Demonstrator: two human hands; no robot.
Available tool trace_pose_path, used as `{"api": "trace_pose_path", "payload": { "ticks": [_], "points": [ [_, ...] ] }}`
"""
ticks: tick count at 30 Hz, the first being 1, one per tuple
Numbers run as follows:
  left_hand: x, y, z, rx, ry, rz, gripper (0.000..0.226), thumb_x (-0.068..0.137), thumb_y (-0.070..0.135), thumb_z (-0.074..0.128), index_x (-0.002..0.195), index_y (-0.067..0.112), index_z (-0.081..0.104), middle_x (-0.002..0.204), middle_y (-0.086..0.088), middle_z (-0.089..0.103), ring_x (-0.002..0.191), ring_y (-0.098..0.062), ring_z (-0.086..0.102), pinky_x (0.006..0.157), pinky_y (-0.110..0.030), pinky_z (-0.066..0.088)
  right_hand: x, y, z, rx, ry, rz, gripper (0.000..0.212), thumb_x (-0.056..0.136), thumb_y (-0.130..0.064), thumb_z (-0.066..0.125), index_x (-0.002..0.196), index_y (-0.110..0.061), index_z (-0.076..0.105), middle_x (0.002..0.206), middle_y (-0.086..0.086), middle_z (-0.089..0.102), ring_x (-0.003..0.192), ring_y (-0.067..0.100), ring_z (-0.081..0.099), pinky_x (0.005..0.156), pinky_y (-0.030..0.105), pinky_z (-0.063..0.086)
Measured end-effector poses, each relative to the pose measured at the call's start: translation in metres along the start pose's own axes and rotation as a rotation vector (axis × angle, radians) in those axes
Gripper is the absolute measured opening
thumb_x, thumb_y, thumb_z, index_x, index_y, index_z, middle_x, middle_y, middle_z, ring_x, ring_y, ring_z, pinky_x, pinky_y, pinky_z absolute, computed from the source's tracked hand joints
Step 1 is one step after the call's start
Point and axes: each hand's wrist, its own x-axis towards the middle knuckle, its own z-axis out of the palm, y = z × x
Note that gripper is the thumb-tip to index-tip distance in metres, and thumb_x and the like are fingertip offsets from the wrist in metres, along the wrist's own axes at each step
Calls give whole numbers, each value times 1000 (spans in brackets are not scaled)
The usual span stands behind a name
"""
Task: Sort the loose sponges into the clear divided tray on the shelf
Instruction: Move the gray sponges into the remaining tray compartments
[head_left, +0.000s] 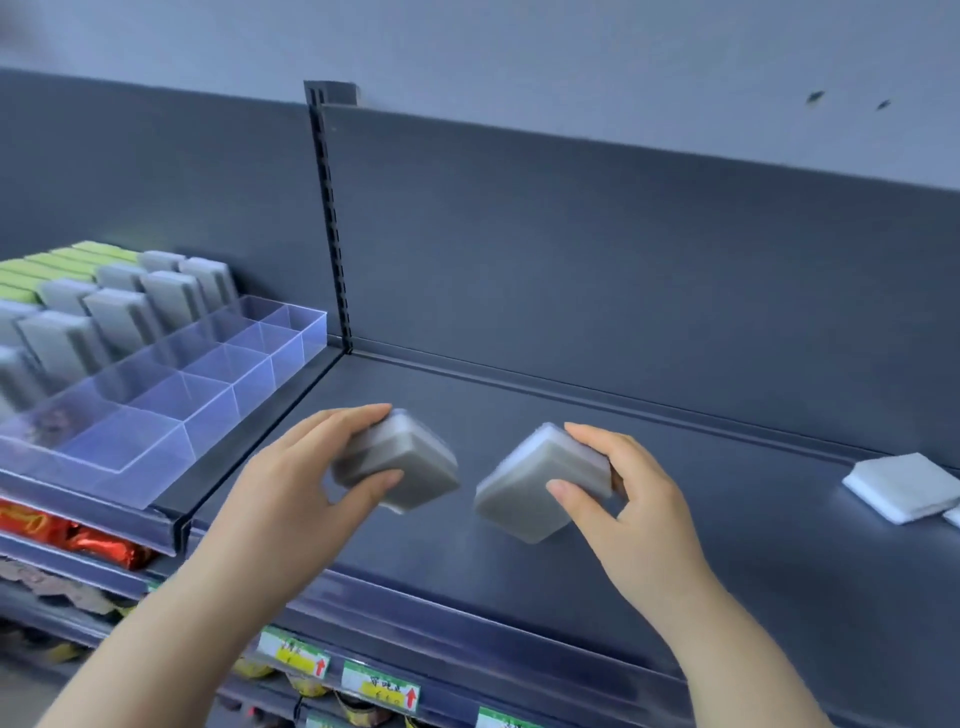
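Dark shelf below: my left hand grips a grey sponge, my right hand a second grey sponge; clear divided tray at ten o'clock.

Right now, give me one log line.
left hand: grips left sponge | right hand: grips right sponge | tray: right column empty
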Motion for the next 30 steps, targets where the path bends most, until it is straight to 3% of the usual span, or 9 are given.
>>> {"api": "trace_pose_path", "payload": {
  "ticks": [3, 5, 9, 14, 17, 21, 25, 27, 30],
  "points": [
    [20, -7, -9, 73, 11, 6, 49, 72, 21, 77, 118, 30, 59, 102, 37, 48, 94, 27, 42, 79, 7, 27, 28, -5, 7, -16, -58, -46, 40, 81, -20, 68, 109, -44, 53, 109, -28, 55, 106, -7, 48, 84, 2, 35],
    [29, -15, -18, 118, 14, -5, 48, 73, 23, 77, 116, 34, 59, 102, 37, 48, 92, 16, 45, 79, 6, 29, 47, -11, 15, -29, -91, -91, 39, 81, -22, 68, 110, -42, 54, 109, -29, 54, 107, -5, 48, 85, 3, 35],
    [46, -37, -45, 186, 18, -32, 46, 73, 25, 76, 116, 34, 60, 100, 20, 60, 89, 0, 53, 77, 0, 33, 81, -32, 41, -64, -120, -181, 38, 82, -22, 67, 112, -39, 53, 110, -27, 54, 106, -3, 50, 88, 11, 39],
    [82, -82, -87, 189, 47, 1, 42, 73, 27, 76, 112, 33, 60, 89, 35, 51, 87, 25, 45, 73, 5, 30, 120, -66, 87, -63, -118, -250, 37, 82, -20, 67, 109, -41, 52, 108, -26, 56, 104, -1, 52, 86, 12, 42],
    [110, -116, -111, 225, 30, 65, 42, 73, 27, 76, 113, 27, 61, 81, 36, 46, 82, 24, 46, 69, 2, 32, 143, -87, 122, -80, -95, -261, 38, 82, -21, 66, 107, -45, 50, 108, -27, 55, 103, -4, 50, 83, 7, 41],
    [153, -166, -146, 262, -34, 166, 40, 76, 29, 74, 113, 27, 60, 91, 23, 54, 88, -7, 53, 69, -10, 34, 172, -113, 174, -119, -36, -247, 37, 83, -22, 66, 108, -43, 49, 108, -27, 54, 102, -7, 48, 79, 2, 38],
    [193, -212, -176, 283, -61, 278, 39, 77, 25, 74, 113, 21, 61, 97, 15, 55, 86, -4, 48, 75, -8, 33, 193, -131, 219, -135, 27, -218, 36, 83, -22, 65, 107, -44, 50, 107, -26, 54, 101, -6, 49, 80, 8, 40],
    [214, -229, -184, 274, -103, 286, 40, 78, 25, 72, 116, 22, 59, 101, 13, 56, 91, -7, 49, 79, -15, 33, 203, -136, 238, -162, 82, -202, 35, 84, -21, 64, 110, -40, 50, 110, -25, 53, 102, -4, 49, 83, 11, 39],
    [245, -251, -183, 271, -188, 305, 41, 81, 30, 69, 119, 24, 56, 110, 10, 58, 97, -9, 50, 79, -16, 31, 218, -140, 262, -228, 155, -168, 36, 86, -18, 62, 116, -34, 50, 113, -21, 51, 101, -5, 45, 82, 7, 35]
  ]
}}
